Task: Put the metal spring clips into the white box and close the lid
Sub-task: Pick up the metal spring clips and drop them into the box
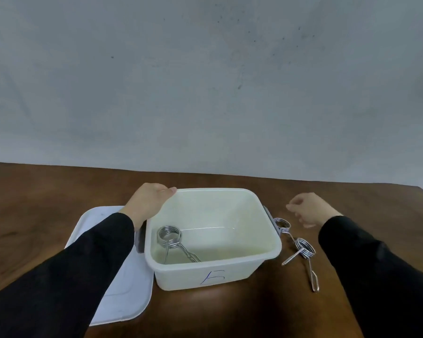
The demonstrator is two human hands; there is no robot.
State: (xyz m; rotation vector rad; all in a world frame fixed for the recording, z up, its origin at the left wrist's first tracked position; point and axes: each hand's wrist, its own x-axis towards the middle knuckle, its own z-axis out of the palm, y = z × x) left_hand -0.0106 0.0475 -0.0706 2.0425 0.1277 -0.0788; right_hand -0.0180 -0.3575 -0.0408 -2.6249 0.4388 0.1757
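The white box [266, 250] stands open at the middle of the wooden table, with a blue mark on its front wall. One metal spring clip [169, 236] lies inside it, at the left. My left hand [148, 200] grips the box's far left corner. Two more spring clips lie on the table right of the box: one [282, 225] against the box's grey latch, the other [305, 250] just in front of it. My right hand [310, 208] hovers above and behind these clips, fingers loosely curled, holding nothing. The white lid [122, 289] lies flat to the left of the box, partly under my left sleeve.
The brown table [47, 203] runs back to a plain grey wall. Its right corner shows at the far right edge of the view.
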